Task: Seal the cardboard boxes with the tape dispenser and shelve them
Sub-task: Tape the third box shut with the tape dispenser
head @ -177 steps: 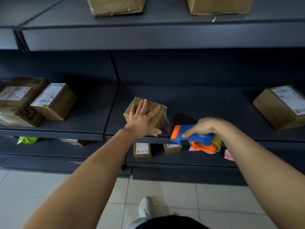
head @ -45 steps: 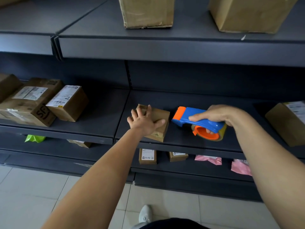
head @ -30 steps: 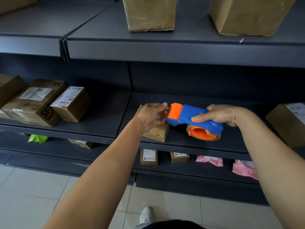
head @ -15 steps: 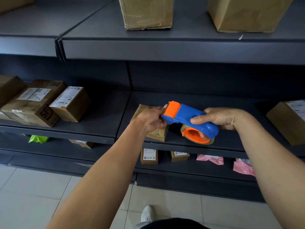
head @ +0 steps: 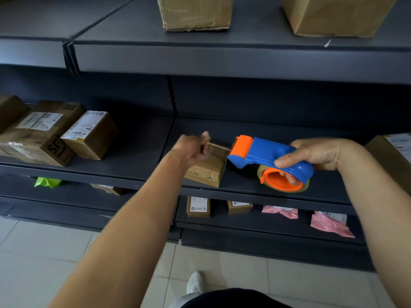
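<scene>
The left grip, a bare hand, is curled and pinches the free end of a strip of tape, which runs taut to the orange head of the tape dispenser. The right grip is wrapped round the dispenser's blue handle, thumb on the near side and fingertips showing inside the orange core of the roll. The dispenser is tilted, head towards the left, just to the right of the small cardboard box. That box lies on the middle shelf near its front edge, directly under the pinching hand and the stretched tape. Further left on the same shelf sit labelled boxes, and another box stands at the far right. Two large boxes stand on the top shelf. The lower shelf carries small boxes, pink bags and a green bag.
</scene>
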